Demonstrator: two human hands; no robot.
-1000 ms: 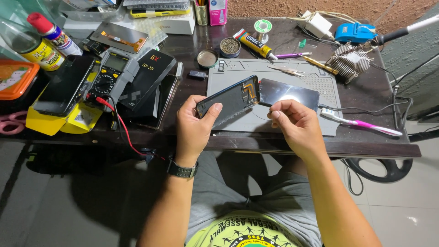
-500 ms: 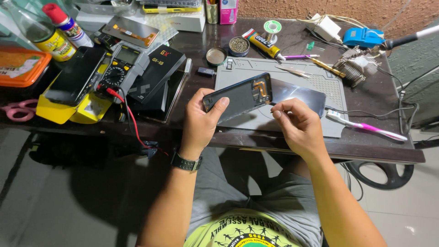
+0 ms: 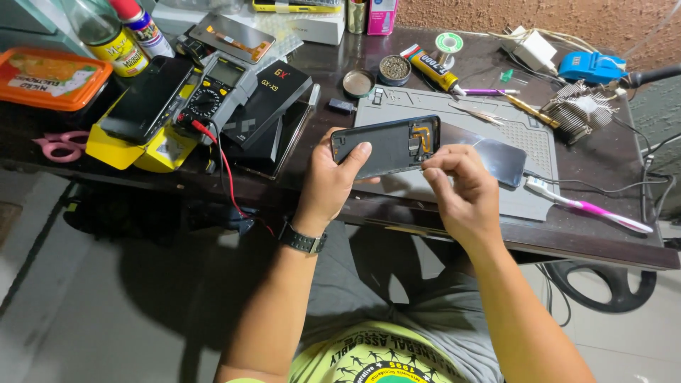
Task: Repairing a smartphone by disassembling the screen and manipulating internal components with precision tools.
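the left hand point(image 3: 328, 186) grips the opened phone point(image 3: 386, 145), its long axis running left to right. the right hand point(image 3: 461, 191) is at the phone's right end, fingertips point(image 3: 430, 164) pinched together just below it.

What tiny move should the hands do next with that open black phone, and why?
Probably the right hand should gently lift the glossy black back panel further away. The left hand grips the opened black phone body, and the right fingertips pinch at the seam where the panel hinges open.
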